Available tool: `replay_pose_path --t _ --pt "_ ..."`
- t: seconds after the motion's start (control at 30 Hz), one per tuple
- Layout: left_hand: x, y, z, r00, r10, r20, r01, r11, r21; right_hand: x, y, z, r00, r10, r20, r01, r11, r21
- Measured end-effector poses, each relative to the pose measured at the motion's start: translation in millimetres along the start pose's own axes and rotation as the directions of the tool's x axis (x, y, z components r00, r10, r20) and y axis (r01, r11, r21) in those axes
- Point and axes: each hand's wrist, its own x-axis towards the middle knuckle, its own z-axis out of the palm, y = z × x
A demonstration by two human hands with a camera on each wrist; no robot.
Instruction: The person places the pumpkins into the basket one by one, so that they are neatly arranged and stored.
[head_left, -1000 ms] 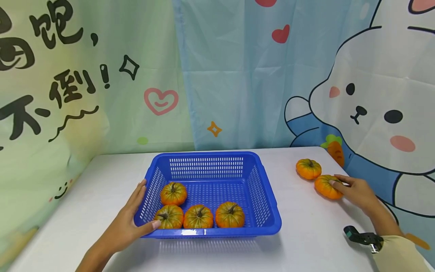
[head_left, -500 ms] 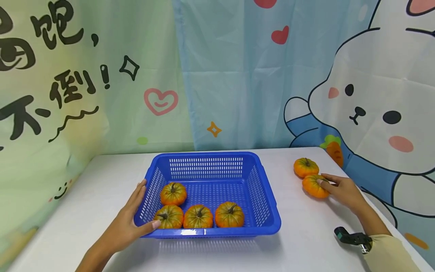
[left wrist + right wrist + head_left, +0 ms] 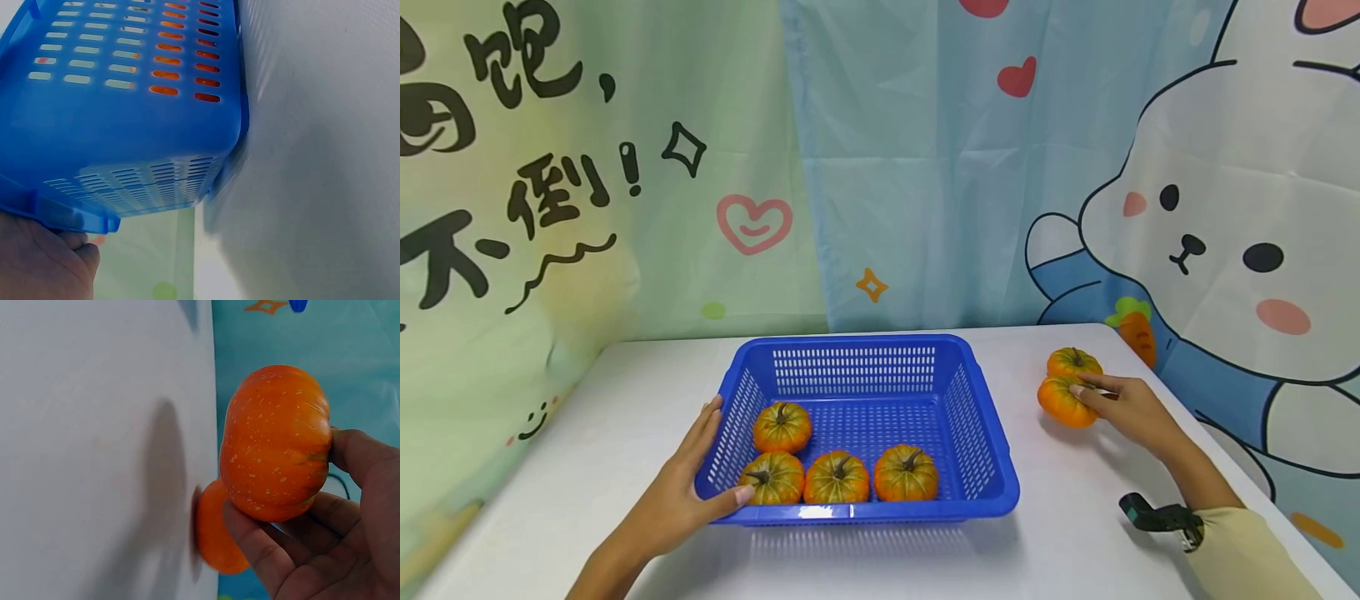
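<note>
My right hand [image 3: 1138, 410] pinches a small orange pumpkin [image 3: 1063, 403] between thumb and fingers. In the right wrist view, this pumpkin [image 3: 275, 440] is held up off the table, its speckled side showing. Just behind it, a second pumpkin [image 3: 1073, 360] rests on the table, partly hidden. My left hand [image 3: 679, 493] grips the front left corner of a blue plastic basket [image 3: 925, 510], thumb over the rim and fingers along the outer left side. Inside the basket sit several pumpkins [image 3: 907, 475], three along the front and one behind at the left.
A white table [image 3: 880, 562] carries everything. Behind it hangs a printed curtain [image 3: 880, 167] with a cartoon rabbit on the right. A black wrist device [image 3: 1157, 515] is on the right forearm above a beige sleeve [image 3: 1255, 554].
My right hand has moved left with the pumpkin, lifting it from beside the other pumpkin to in front of it. The left hand and basket have stayed put.
</note>
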Motion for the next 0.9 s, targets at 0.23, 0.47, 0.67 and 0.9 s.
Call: replay_pose_path --t 0.23,0.47,0.67,0.9 --pt "-0.1 -0.2 -0.2 1.0 0.013 -0.009 -0.013 1.0 0.011 8.3 -21 -2 0.995 -0.094 -0.029 0.094 0.995 0.024" --pt "0.4 -1.6 0.9 1.0 0.016 -0.008 -0.016 1.0 0.018 14.3 -43 -8 0.992 -0.119 -0.034 0.121 0.99 0.078" --pt "0.8 -1.2 0.4 1.0 0.013 -0.01 -0.013 1.0 0.028 16.9 -60 -9 0.988 -0.151 -0.045 0.154 0.985 0.081" --pt "0.3 -1.0 0.7 1.0 0.008 -0.007 -0.008 1.0 0.018 16.2 -82 -7 0.98 -0.193 -0.05 0.196 0.977 0.079"
